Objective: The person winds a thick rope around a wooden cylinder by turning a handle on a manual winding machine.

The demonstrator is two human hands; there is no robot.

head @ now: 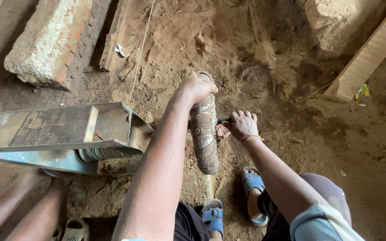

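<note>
Head view: metal press frame sits left on the dirt floor. Beside it, a mud-caked cylinder lies lengthwise, pointing away. Left hand, arm outstretched, clasps its far end; right hand fists a dark rod.

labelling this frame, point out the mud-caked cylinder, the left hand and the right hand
mud-caked cylinder (204,140): head view, on its wrapped middle
left hand (196,88): head view, on the knuckles atop the cylinder
right hand (242,125): head view, on the back of the hand
</note>
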